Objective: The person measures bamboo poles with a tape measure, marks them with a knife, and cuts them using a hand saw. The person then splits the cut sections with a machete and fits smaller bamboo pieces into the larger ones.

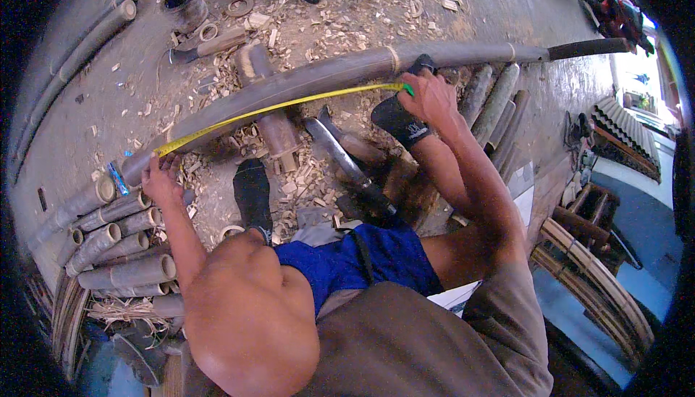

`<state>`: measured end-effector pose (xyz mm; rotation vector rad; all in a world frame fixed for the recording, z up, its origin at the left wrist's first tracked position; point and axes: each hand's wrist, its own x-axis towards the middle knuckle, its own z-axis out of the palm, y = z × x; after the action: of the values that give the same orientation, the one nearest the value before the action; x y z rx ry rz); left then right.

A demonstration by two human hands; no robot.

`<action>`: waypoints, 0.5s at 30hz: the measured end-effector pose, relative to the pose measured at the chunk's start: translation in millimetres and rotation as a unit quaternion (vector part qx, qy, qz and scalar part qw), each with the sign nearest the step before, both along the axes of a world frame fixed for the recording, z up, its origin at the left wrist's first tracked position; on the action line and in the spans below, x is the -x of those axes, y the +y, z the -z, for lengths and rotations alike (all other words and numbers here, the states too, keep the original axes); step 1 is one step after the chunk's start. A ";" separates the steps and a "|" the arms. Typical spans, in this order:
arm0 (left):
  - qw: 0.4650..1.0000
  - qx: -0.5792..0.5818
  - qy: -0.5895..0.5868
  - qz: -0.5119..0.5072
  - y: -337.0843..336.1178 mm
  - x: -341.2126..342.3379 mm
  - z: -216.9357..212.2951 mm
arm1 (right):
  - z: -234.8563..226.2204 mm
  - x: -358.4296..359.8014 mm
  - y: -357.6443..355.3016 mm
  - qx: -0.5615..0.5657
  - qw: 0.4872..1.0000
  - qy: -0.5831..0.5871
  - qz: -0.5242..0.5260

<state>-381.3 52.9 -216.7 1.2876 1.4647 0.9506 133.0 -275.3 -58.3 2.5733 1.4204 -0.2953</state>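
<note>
Your left hand [163,181] holds the thin yellow measuring tape's [289,101] end; your right hand [432,99] grips its green case [407,89]. Long grey-brown bamboo pole [318,73] lies across a short round brown block [278,138]; could roll if nudged, or tape slips if left hold loosens.

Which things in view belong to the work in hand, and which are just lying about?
In use:
- yellow measuring tape, stretched between left hand and right hand
- long bamboo pole, with the tape along it
- short log crossing beneath the pole

Lying about:
- large knife
- cut bamboo pieces
- wood chips
</note>
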 end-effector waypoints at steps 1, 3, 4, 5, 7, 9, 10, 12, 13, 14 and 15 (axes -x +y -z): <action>0.996 0.052 -0.058 -0.039 -1.1 -8.5 -9.0 | -5.3 -0.7 12.0 0.000 1.000 -0.015 0.007; 0.977 0.122 -0.138 -0.105 -7.8 -32.1 -30.8 | -4.9 -5.4 27.8 -0.003 0.999 -0.037 0.022; 0.975 0.127 -0.140 -0.113 -7.7 -34.9 -36.6 | -3.9 -9.0 37.0 -0.006 0.998 -0.048 0.027; 0.975 0.130 -0.138 -0.117 -8.3 -34.7 -40.1 | 0.6 -12.6 45.3 -0.004 0.999 -0.046 0.023; 0.974 0.134 -0.132 -0.122 -8.5 -36.6 -43.0 | 8.5 -19.5 59.6 0.002 0.999 -0.045 0.015; 0.974 0.138 -0.130 -0.126 -9.3 -37.9 -46.5 | 12.0 -23.7 70.0 0.013 0.999 -0.039 -0.011; 0.973 0.140 -0.128 -0.129 -9.0 -38.5 -47.9 | 12.4 -24.4 74.8 0.017 0.999 -0.036 -0.025; 0.974 0.139 -0.119 -0.133 -10.6 -41.0 -50.4 | 11.0 -23.6 82.1 0.033 0.999 -0.039 -0.018; 0.974 0.141 -0.111 -0.136 -10.7 -42.5 -50.6 | 11.2 -23.2 83.8 0.042 0.998 -0.042 -0.015; 0.973 0.144 -0.115 -0.142 -9.0 -42.1 -49.5 | 12.9 -23.4 84.1 0.042 0.998 -0.047 -0.017; 0.973 0.143 -0.112 -0.140 -8.8 -40.3 -49.0 | 14.7 -23.8 84.0 0.043 0.998 -0.052 -0.019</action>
<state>-341.0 44.1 -167.7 0.7532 1.5627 0.9883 156.9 -191.3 -73.0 2.4532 1.3876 -0.2090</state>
